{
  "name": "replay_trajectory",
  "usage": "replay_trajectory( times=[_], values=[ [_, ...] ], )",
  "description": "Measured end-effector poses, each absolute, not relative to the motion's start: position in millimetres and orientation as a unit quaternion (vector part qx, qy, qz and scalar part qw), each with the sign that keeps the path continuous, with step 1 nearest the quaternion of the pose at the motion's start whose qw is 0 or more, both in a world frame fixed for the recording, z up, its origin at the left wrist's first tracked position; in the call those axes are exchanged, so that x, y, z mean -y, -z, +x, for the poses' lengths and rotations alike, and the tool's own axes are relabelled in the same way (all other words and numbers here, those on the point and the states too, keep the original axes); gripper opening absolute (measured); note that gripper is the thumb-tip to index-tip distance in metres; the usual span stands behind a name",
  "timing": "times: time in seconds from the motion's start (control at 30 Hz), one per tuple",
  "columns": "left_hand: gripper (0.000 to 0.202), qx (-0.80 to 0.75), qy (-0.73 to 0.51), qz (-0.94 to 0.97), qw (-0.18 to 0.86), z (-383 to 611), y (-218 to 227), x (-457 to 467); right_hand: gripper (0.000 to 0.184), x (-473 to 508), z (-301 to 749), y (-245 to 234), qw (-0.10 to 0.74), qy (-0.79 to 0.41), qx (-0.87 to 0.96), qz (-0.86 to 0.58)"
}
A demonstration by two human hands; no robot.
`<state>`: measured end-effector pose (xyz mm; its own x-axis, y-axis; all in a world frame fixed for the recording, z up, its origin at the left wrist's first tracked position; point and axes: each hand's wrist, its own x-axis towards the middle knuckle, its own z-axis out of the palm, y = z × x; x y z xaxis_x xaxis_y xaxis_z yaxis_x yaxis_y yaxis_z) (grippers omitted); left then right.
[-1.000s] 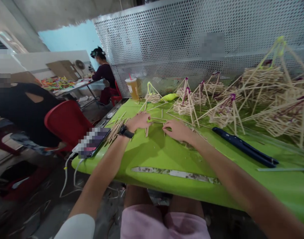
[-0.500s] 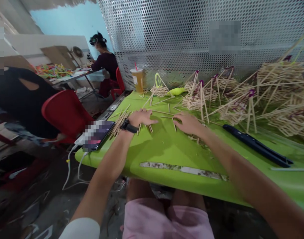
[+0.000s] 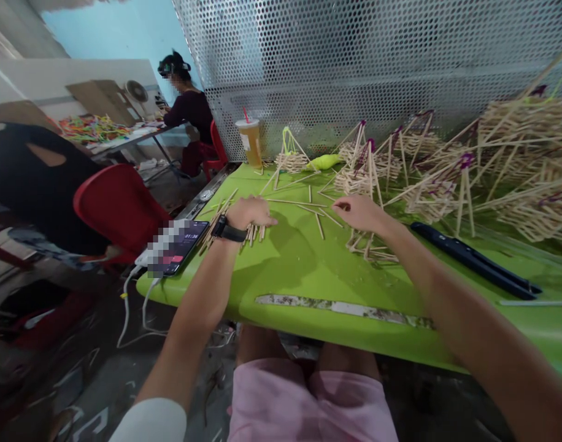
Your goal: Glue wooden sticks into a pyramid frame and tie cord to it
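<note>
1. Left hand (image 3: 250, 212): palm down, fingers curled, over a bundle of thin, straight, pale wooden sticks (image 3: 256, 235); whether it grips any cannot be determined. A black wristwatch (image 3: 229, 231) is on its wrist.
2. Right hand (image 3: 360, 212): thumb and fingers bent into a loop, tips close together; whether a stick is pinched cannot be determined.
3. Between the hands: several loose wooden sticks (image 3: 318, 224) lie scattered on the glossy lime-green table cover (image 3: 290, 270).
4. Just on the near side of the right hand: a low, layered wooden-stick frame (image 3: 370, 250), lying on the cover.
5. Beyond the right hand: peaked wooden-stick structures with purple ties (image 3: 354, 178).
6. Right of the right hand: a long dark-blue tool (image 3: 469, 258).
7. Left of the left hand: a black smartphone (image 3: 189, 242), screen lit.
</note>
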<state>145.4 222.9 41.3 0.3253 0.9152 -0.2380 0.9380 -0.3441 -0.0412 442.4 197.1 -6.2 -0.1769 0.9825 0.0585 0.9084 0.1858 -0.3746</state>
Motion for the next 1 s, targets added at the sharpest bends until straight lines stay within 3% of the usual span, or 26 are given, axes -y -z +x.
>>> replay_trajectory(
  times=[0.2, 0.4, 0.8, 1.0],
  values=[
    [0.052, -0.611, 0.145, 0.778, 0.025, 152.5, -36.4, -225.0, 0.031, -193.4, 441.1, 3.8, 0.132, -0.150, 0.754, -0.626],
    [0.037, -0.586, 0.127, 0.800, 0.020, 159.5, -27.2, -227.6, 0.028, -184.9, 428.2, 7.3, 0.106, -0.149, 0.751, -0.634],
    [0.034, -0.534, 0.093, 0.840, 0.026, 170.5, -22.6, -219.2, 0.029, -178.5, 420.9, 10.5, 0.108, -0.130, 0.756, -0.633],
    [0.031, -0.563, 0.155, 0.811, 0.041, 167.1, -26.9, -221.2, 0.028, -176.3, 417.8, 10.7, 0.101, -0.125, 0.767, -0.621]
  ],
)
